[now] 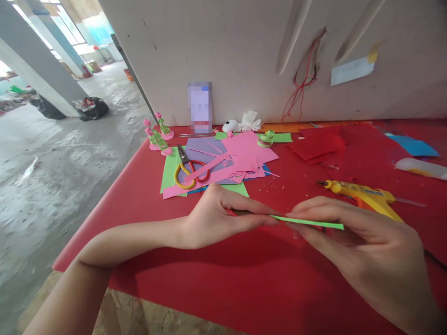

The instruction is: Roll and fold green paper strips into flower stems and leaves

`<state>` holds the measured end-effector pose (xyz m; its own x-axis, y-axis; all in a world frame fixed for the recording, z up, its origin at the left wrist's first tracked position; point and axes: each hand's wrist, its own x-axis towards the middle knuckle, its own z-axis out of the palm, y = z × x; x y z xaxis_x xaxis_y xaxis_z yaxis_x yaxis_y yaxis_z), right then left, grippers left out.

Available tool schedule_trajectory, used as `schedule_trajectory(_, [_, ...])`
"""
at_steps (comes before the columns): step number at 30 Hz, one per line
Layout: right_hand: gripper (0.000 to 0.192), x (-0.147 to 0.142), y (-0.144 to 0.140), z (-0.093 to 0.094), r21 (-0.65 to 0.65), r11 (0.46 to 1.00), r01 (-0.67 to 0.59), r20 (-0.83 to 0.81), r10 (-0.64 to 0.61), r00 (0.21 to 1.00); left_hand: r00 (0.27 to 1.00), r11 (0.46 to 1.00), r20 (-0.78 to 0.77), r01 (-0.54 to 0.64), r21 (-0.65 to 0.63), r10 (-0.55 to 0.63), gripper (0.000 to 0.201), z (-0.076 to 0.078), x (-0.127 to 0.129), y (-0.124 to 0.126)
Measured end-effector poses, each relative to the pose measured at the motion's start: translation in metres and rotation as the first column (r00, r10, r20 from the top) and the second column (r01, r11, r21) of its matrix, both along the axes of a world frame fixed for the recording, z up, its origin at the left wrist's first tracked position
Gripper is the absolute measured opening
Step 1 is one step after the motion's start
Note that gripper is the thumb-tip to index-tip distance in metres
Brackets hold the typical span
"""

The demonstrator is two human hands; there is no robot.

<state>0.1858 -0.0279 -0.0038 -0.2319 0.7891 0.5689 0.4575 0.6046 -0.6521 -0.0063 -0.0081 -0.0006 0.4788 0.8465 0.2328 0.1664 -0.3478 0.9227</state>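
Observation:
Between my two hands, above the red tabletop (244,284), a narrow green paper strip (316,224) is held nearly level. My left hand (226,214) pinches its left end between thumb and fingers. From the other side, my right hand (352,237) grips the strip, whose right end shows between thumb and fingers. Beyond my left hand, scissors (190,170) with one yellow and one red handle rest on pink paper (244,153), purple paper (199,149) and green sheets. A yellow glue gun (366,193) lies behind my right hand.
Pink paper flowers (157,135) stand at the table's far left corner. A phone (200,107) leans on the back panel. A green paper coil (266,138), red paper (316,144), blue paper (415,145) and a clear bottle (421,167) lie farther back.

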Motion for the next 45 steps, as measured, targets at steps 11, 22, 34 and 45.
schedule_trajectory(11, [0.003,-0.005,0.003,-0.004,-0.086,0.996,-0.032,-0.019,0.030,0.999,0.994,0.989,-0.107,0.040,0.142,-0.025,0.018,0.003,0.000,0.001])
schedule_trajectory(22, [0.008,0.000,0.003,-0.002,0.051,0.999,0.004,-0.023,-0.003,1.000,0.997,0.996,-0.042,0.073,0.041,-0.071,0.023,0.006,-0.005,-0.001])
schedule_trajectory(34, [0.004,-0.001,0.001,0.000,0.078,0.996,0.040,0.036,-0.043,0.998,0.993,0.972,0.103,0.072,-0.224,-0.050,0.019,0.009,0.000,-0.001])
schedule_trajectory(45, [0.008,-0.003,-0.002,-0.003,0.088,0.992,0.090,0.103,-0.099,0.990,0.995,0.979,0.082,0.072,-0.192,-0.058,0.019,0.003,0.001,0.001])
